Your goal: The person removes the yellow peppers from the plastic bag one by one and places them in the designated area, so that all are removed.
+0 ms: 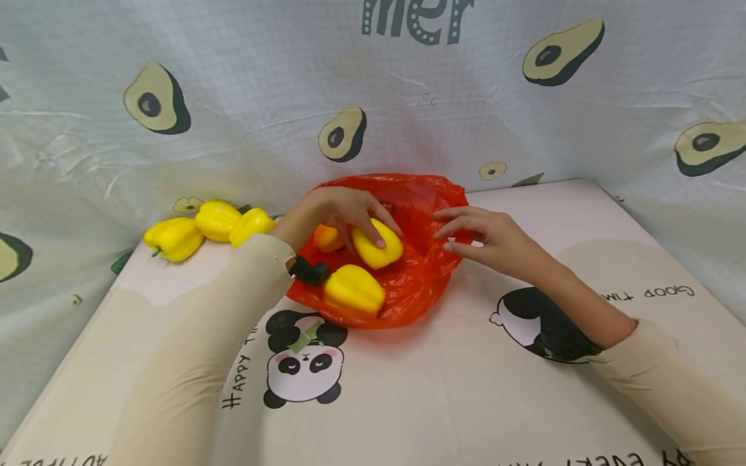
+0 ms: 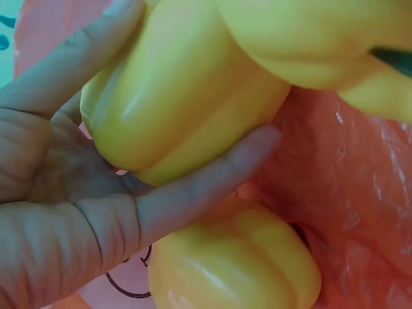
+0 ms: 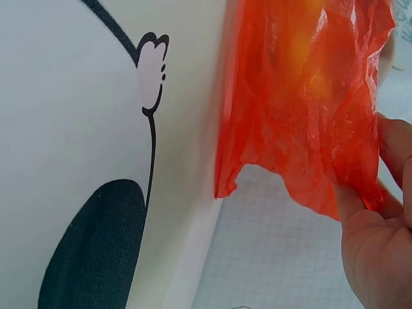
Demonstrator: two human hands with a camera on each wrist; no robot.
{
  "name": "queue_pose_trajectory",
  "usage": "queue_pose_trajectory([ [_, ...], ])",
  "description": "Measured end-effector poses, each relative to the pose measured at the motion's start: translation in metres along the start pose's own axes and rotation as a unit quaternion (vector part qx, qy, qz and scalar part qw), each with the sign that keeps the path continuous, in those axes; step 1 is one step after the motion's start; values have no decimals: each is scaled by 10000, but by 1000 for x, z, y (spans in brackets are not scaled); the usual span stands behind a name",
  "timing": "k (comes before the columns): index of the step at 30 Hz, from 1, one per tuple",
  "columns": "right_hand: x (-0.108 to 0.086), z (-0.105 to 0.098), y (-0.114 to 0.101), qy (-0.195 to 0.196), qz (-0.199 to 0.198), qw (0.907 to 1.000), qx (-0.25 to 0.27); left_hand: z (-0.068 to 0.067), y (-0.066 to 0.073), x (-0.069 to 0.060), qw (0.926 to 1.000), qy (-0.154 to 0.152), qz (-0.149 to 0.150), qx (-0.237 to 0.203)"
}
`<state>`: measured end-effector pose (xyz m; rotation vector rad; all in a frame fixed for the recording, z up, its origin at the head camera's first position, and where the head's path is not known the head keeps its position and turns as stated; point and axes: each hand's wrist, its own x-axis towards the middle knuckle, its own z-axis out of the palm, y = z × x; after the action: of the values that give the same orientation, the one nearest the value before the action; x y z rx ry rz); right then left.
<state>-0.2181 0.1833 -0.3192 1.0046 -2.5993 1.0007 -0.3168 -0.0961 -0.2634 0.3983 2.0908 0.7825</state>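
Observation:
A red plastic bag [image 1: 416, 298] lies spread on the table with its mouth facing me. Inside it, my left hand [image 1: 355, 213] grips a yellow bell pepper [image 1: 379, 246], thumb on one side and fingers on the other. Another yellow bell pepper [image 1: 354, 289] rests near the bag's front edge, and an orange-looking one [image 1: 327, 239] is partly hidden behind the left wrist. My right hand [image 1: 489, 234] holds the right rim of the bag between thumb and fingers; the right wrist view shows the red film [image 3: 347, 148] there.
Several yellow bell peppers [image 1: 175, 239] lie in a row at the table's back left, beside the left forearm. The table cover [image 1: 408, 401] has printed pandas and lettering. An avocado-print sheet [image 1: 250, 84] hangs behind the table.

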Motion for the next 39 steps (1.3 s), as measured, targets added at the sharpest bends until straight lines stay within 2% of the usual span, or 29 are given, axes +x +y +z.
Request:
queue_pose_trajectory([
  [9, -2, -2, 0, -31, 17, 10000, -36, -1, -5, -5, 9975, 294, 640, -7],
  [13, -2, -2, 0, -42, 36, 10000, -20, 1, -4, -13, 9944, 533, 903, 142],
  [18, -3, -2, 1, -21, 39, 10000, -16, 3, -3, -27, 9868, 910, 1278, 406],
  [24, -5, -3, 2, -18, 63, 10000, 23, 9, 1, -52, 9765, 1233, 1733, 342],
  [29, -5, -6, 3, -19, 70, 10000, 11, 16, -3, -76, 9654, 1536, 2097, 215],
  [33, -5, -7, 2, 17, 110, 9999, 123, 24, -12, -97, 9582, 1765, 2249, 90],
  [36, -5, -8, 2, 28, 108, 9998, 155, 32, -24, -115, 9536, 2113, 2142, -64],
  [39, -6, -9, 2, 52, 124, 9999, 78, 41, -40, -134, 9442, 2438, 2205, -190],
])
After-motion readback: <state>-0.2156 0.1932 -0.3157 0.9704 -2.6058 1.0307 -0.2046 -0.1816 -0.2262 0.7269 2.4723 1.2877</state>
